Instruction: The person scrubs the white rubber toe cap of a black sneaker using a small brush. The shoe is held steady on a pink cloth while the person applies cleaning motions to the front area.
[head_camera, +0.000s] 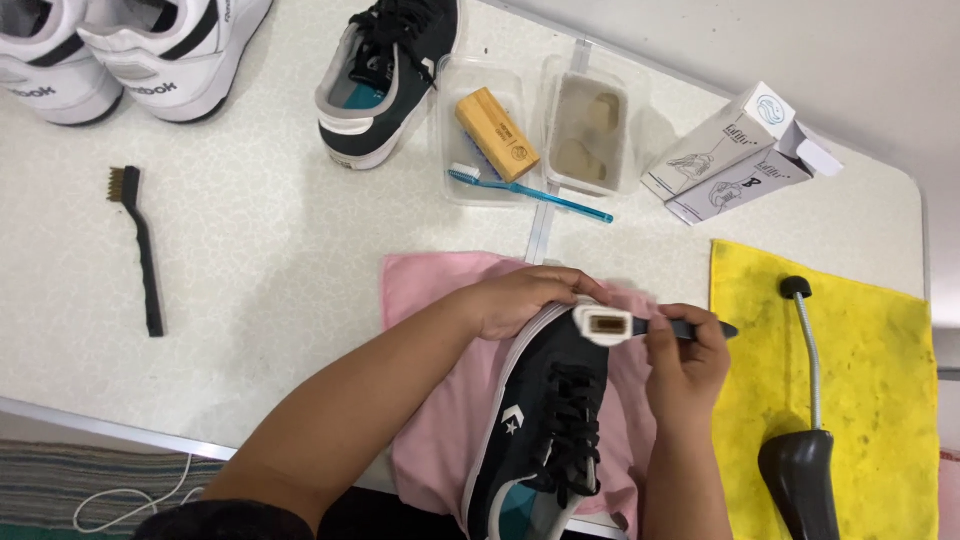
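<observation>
A black sneaker (545, 420) with black laces and a white sole edge lies on a pink cloth (430, 290), toe pointing away from me. My left hand (525, 298) grips the sneaker's toe end. My right hand (685, 360) holds a small brush (610, 324) with a white head and dark handle, its bristle head resting at the toe next to my left fingers.
A yellow cloth (870, 330) at right carries a black shoe tree (805, 440). Behind lie two clear tubs, a wooden brush (497, 135), a blue toothbrush (540, 192), a white box (735, 155), the other black sneaker (385, 75), white sneakers (130, 50) and a black wire brush (140, 245).
</observation>
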